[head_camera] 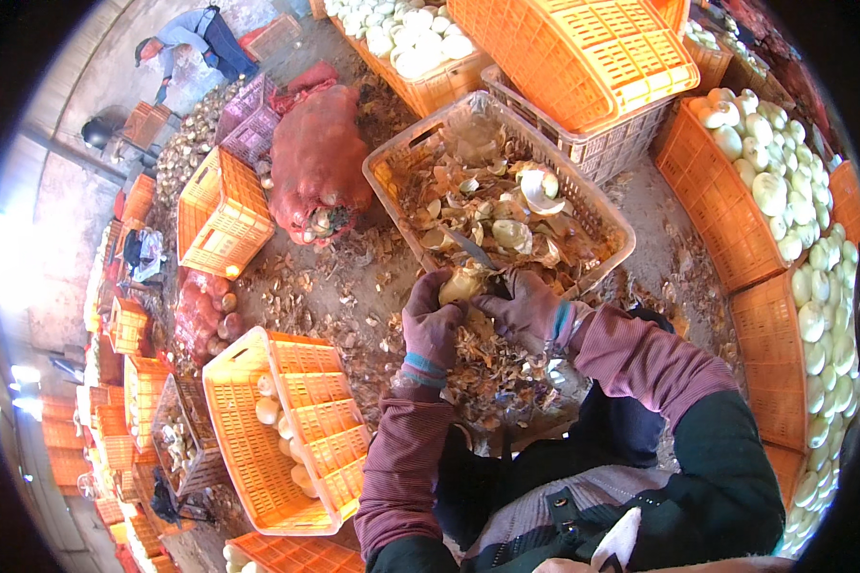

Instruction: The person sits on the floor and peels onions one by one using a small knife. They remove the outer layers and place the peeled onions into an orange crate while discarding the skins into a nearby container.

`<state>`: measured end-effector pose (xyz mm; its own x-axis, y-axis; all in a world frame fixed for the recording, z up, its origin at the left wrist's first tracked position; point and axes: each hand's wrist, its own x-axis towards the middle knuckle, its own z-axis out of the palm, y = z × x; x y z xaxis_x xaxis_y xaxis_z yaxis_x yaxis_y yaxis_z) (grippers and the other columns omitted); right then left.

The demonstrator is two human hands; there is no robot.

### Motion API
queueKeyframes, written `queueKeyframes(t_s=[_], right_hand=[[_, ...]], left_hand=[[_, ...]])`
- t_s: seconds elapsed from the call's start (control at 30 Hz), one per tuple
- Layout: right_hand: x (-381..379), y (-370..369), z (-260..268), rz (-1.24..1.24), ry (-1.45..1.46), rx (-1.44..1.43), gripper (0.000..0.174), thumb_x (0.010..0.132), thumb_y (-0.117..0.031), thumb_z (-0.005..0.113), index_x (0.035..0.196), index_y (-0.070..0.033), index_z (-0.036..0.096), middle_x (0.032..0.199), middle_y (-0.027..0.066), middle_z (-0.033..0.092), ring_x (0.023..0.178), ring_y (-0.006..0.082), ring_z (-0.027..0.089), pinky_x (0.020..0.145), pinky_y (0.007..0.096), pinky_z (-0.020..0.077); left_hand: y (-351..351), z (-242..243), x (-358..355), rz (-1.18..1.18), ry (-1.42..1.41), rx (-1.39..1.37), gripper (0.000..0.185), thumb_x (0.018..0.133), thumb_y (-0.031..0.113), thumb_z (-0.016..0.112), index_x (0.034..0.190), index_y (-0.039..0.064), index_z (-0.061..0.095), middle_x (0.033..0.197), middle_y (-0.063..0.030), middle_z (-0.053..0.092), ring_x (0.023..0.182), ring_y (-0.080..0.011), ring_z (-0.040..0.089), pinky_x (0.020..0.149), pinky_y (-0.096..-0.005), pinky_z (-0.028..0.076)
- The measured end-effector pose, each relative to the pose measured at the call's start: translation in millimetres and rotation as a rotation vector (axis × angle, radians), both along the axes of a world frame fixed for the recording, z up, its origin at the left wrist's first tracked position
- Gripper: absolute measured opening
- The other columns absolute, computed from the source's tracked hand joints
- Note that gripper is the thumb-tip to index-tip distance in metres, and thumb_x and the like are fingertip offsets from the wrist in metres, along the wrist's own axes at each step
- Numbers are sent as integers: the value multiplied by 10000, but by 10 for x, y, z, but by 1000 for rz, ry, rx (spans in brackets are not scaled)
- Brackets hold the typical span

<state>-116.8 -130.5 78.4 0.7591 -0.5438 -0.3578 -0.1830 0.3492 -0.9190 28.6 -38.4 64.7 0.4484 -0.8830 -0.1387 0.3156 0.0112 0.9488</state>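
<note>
My gloved left hand (433, 322) grips a yellowish onion (463, 285) from its left side, at the near rim of a plastic crate of onion skins (602, 266). On the onion's right is my gloved right hand (523, 304), its fingers closed around a knife, with the thumb close to the onion. The knife's dark blade (471, 248) points up and left over the crate. Loose skins and a partly peeled onion (540, 188) lie in that crate. The knife's handle is mostly hidden in my right hand.
Left of me an orange crate (294, 430) holds several peeled onions. A red mesh sack of onions (320, 161) lies beyond it. Filled orange crates (717, 208) line the right side. Skins litter the floor. A person (201, 43) bends over far off at upper left.
</note>
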Motion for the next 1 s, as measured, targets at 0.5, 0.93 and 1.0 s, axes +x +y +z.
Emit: queueKeyframes(t_s=[0.5, 0.93, 1.0], right_hand=[[95, -208, 32, -169, -240, 182, 212, 911, -207, 575, 1071, -68, 563, 811, 16, 604, 608, 86, 550, 460, 230, 423], [55, -209, -92, -166, -197, -29, 213, 899, -133, 586, 1091, -43, 566, 817, -6, 609, 591, 62, 541, 507, 210, 452], [80, -183, -68, -174, -235, -46, 213, 899, -132, 587, 1092, -44, 566, 804, -11, 607, 576, 60, 535, 503, 210, 447]], left_hand=[[-171, -112, 68, 62, -57, -78, 364, 804, -118, 515, 1155, -30, 546, 1118, -99, 604, 971, -157, 595, 842, -280, 491], [-235, 139, -42, -25, 51, 3, 451, 790, -7, 591, 1224, -40, 475, 1085, -88, 590, 944, -147, 580, 820, -260, 474], [-235, 138, -31, -22, 79, -3, 479, 766, -28, 594, 1227, -54, 467, 1091, -88, 588, 959, -150, 577, 843, -257, 464]])
